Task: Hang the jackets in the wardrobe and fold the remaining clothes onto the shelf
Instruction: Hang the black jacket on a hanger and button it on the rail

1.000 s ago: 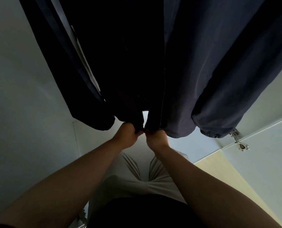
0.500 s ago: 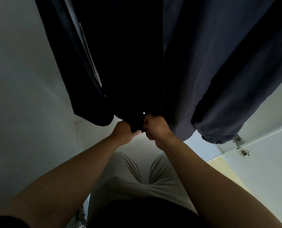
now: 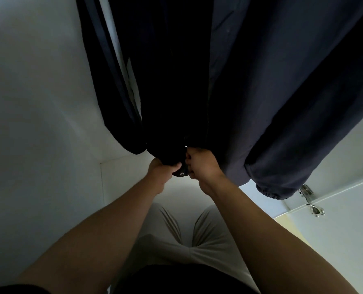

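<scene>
1. Dark navy jacket [image 3: 261, 81] is hanging inside the white wardrobe [image 3: 38, 102], its open front facing the person and its hem coming down to hand level.
2. Left hand [image 3: 163, 176] is holding the front edge on the person's left side, right at the hem. The grip is closed, with fingers curled round a bunch of dark cloth and the thumb lying across the top of it.
3. Right hand [image 3: 203, 168] is holding the opposite front edge at the hem. This grip is also closed on cloth, the fingers tucked in and the back of the hand turned to the camera.
4. The two hands are working just beside each other, nearly touching. Between them a small dark tab with a pale round stud [image 3: 182, 173] is showing; I cannot tell what kind of fastener it is.
5. One sleeve [image 3: 121, 115] is hanging at the left. The other is hanging at the right, and its gathered cuff [image 3: 269, 189] is dropping lower than the hands.
6. A metal hinge [image 3: 310, 198] is sitting just beside that cuff, on the wardrobe door [image 3: 346, 240].
7. The person is standing close, forearms bare, wearing pale trousers [image 3: 176, 245].
</scene>
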